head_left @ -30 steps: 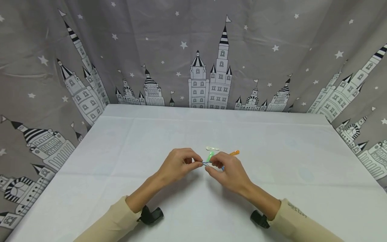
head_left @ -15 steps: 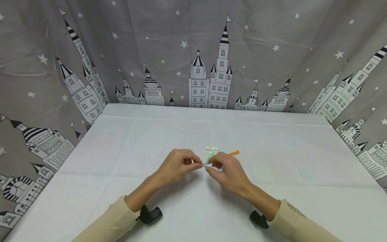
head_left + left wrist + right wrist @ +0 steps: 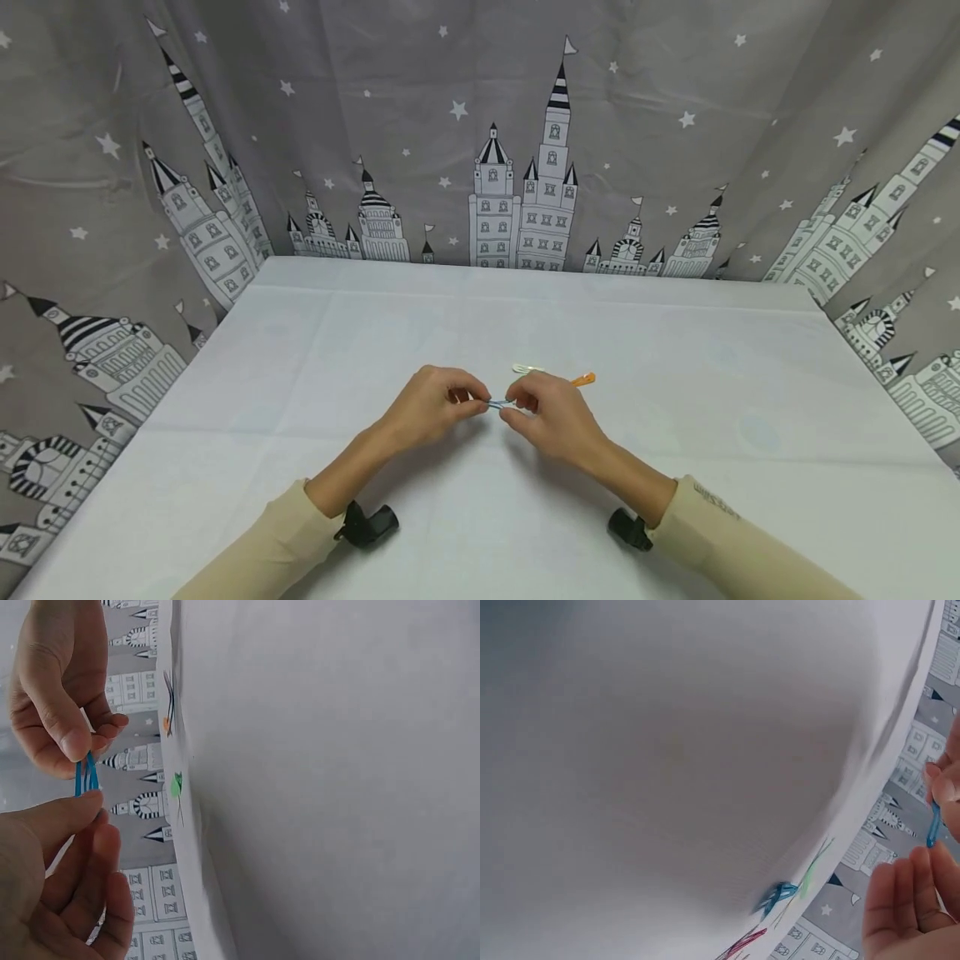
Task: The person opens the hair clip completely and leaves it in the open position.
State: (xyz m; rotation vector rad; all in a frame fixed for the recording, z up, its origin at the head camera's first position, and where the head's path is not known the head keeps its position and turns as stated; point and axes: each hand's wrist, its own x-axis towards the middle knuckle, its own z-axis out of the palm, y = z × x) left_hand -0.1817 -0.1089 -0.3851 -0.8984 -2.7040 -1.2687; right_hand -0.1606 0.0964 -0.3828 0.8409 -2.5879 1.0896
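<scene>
A blue snap hair clip [image 3: 498,404] is held in the air between both hands, its two prongs spread apart. My left hand [image 3: 431,406] pinches one end between thumb and fingertips. My right hand [image 3: 553,417] has its thumb and index finger at the other end, the remaining fingers curled. In the left wrist view the narrow blue strips of the clip [image 3: 87,776] run from one hand's fingertips to the other's. The right wrist view catches just a bit of the held clip [image 3: 934,825] at its right edge.
On the white-covered table [image 3: 337,350] beyond my hands lie a pale clip [image 3: 525,367] and an orange clip [image 3: 583,379], partly hidden. The right wrist view adds another blue clip [image 3: 778,896], a green clip [image 3: 806,881] and a dark pink one [image 3: 746,941]. A grey castle-print curtain [image 3: 420,100] hangs behind.
Both hands have shifted slightly left with the blue hair clip between them. The right hand now covers the green clip in the head view.
</scene>
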